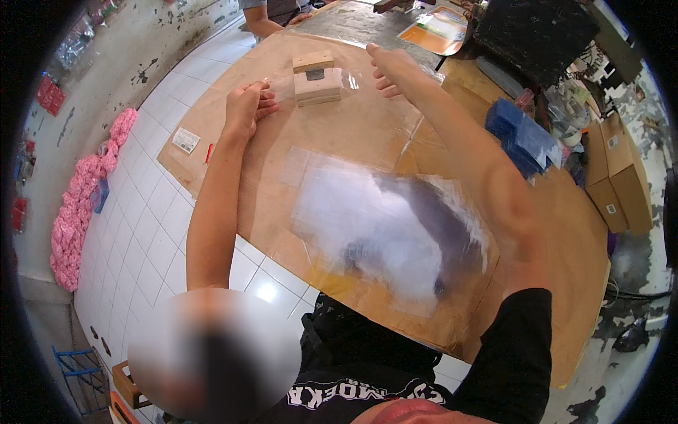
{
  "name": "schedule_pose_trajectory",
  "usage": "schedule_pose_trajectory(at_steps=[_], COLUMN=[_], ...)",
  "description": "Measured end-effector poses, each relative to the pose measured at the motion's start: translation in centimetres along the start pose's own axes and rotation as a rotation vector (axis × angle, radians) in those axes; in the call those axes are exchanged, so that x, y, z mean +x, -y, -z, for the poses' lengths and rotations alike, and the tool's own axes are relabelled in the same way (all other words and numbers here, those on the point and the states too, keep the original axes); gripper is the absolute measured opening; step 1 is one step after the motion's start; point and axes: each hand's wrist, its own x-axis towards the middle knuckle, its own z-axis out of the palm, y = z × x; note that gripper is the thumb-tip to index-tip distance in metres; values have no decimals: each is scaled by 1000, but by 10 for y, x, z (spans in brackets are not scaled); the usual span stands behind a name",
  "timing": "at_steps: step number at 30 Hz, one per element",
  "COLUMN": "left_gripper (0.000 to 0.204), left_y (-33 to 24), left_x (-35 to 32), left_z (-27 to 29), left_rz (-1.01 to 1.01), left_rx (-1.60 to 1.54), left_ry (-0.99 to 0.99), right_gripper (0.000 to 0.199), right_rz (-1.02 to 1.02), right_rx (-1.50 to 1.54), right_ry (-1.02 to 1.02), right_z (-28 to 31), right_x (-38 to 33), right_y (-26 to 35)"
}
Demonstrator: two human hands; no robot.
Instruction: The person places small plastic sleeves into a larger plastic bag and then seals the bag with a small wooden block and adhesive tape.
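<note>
Near the far edge of the table (275, 162), a pale, wood-coloured block-like stack (318, 85) stands with a small dark grey patch on its front. To its left is my left hand (248, 109), thumb and fingertips pinched together at the edge of what looks like clear plastic film. On the other side, my right hand (397, 72) hovers with its thumb apart from loosely bent fingers; nothing shows in it. Glossy clear plastic (351, 79) lies between the stack and that hand. Closer to me is a broad, spread pile of clear plastic sheets or bags (353, 212).
A white label (186, 140) and a small red item (209, 152) lie at the left edge. Blue packs (519, 131) and a cardboard box (616, 173) sit at the right. Another person's arm (261, 21) rests beyond the far edge. Pink bundles (85, 205) line the left wall.
</note>
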Motion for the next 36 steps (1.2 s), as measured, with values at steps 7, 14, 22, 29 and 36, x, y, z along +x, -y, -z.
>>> schedule_pose_trajectory(at_steps=[7,14,22,29,36], left_gripper=[18,7,13,19,41], left_y=[-19,-57,-16,8,2], left_x=[-17,-141,-153,-141,-143], left_z=[11,-102,-179,-162,-161], left_rz=[-706,-1131,-1075,-525,-841], left_rx=[489,578,548,506,565], left_ry=[-342,628,1079,1091,1197], right_gripper=[41,73,74,46,45], right_rz=[608,615,435,346,454], right_rx=[-669,-820,-573,-331,-277], right_ry=[217,260,253,283,251], right_z=[36,81,93,97,96], right_x=[-113,-209,-198,-179,-182], right_y=[-37,-73,-105,-125,-136])
